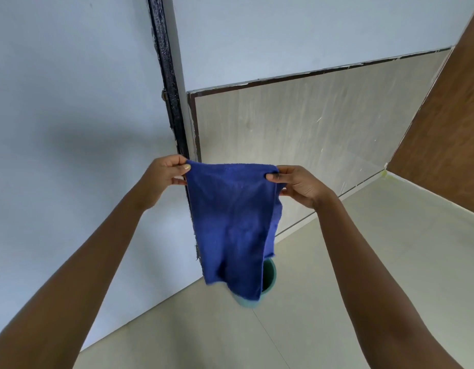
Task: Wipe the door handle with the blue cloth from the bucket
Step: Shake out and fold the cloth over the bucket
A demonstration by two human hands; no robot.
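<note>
Blue terry fabric fills the middle of our view: the blue cloth (230,225) hangs in the air, spread between our two hands at about the same height. Our left hand (165,173) pinches its upper left corner, thumb in front and fingers (177,161) curled shut on the edge. Our right hand (297,183) grips the upper right corner the same way, thumb pressed to the front and the other fingers folded behind the fabric. The cloth falls loosely from that top edge, with a second layer showing along its right side.

Directly below its lower end we see part of the green bucket (269,274), standing on the pale tiled floor (363,262) and mostly hidden by the hanging fabric; cloth and bucket do not appear to touch, though we cannot be sure. Behind the cloth runs a dark door frame (169,83) against the light blue wall (70,102). A brown wooden door (449,123) stands at the right edge.
</note>
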